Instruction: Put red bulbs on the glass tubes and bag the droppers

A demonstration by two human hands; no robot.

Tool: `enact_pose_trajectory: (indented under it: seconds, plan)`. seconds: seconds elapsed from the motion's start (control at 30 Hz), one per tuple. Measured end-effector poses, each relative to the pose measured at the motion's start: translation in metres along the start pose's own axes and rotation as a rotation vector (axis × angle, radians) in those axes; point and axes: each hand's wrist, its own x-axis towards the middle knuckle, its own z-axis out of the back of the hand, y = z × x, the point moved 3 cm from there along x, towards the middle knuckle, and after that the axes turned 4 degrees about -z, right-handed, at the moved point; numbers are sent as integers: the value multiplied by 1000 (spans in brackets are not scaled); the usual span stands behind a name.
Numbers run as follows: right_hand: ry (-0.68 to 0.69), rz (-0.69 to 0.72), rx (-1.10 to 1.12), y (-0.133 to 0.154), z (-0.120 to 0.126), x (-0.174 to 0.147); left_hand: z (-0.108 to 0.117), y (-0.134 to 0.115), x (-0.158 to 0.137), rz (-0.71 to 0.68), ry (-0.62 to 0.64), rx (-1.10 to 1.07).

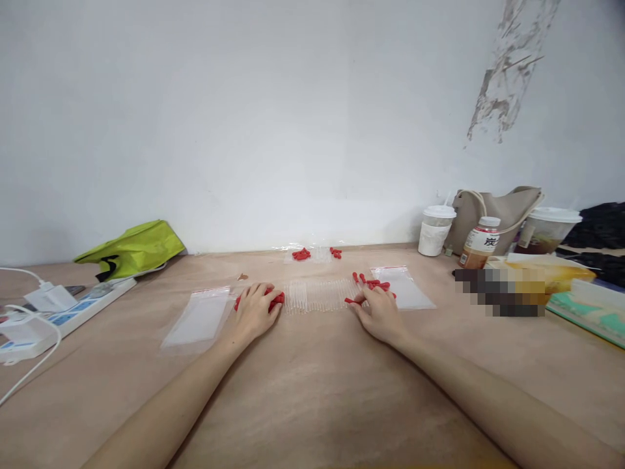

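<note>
A row of thin clear tubes (319, 296) lies side by side on the wooden table between my hands. To its left, my left hand (257, 309) curls its fingers over a heap of small red bulb-shaped pieces (278, 299), hiding most of them. At the row's right end, my right hand (381, 316) has thumb and forefinger closed on one red piece (349, 301). Other loose red pieces (375, 284) lie just beyond and under its fingers. Flat clear plastic bags, one left (198, 319) and one right (407, 290), flank the hands.
Near the wall, a clear plastic sheet (319, 255) bears more red pieces (301, 254). A power strip (73, 316) with chargers and a yellow-green bag (137, 247) sit at left. At right are a white cup (436, 231), a bottle (481, 244), a handbag (510, 207) and a lidded cup (549, 231).
</note>
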Motion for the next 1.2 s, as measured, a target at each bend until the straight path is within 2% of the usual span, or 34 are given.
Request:
enact_pose_trajectory:
  seconds: [0.2,0.4,0.63,0.97,1.2]
  plan:
    - [-36,24,-8,-3,-2,-4,2,-19,4,7,-29,-66]
    - [-34,90,-41,3,1,-8,-8,-26,30,205,37,-47]
    - [-40,77,-32,2,1,-9,-24,-45,57,258,74,20]
    - [-39,73,-37,3,2,-9,-29,-53,66,336,157,116]
    - [-37,70,-32,3,2,-8,-31,-59,74,359,211,91]
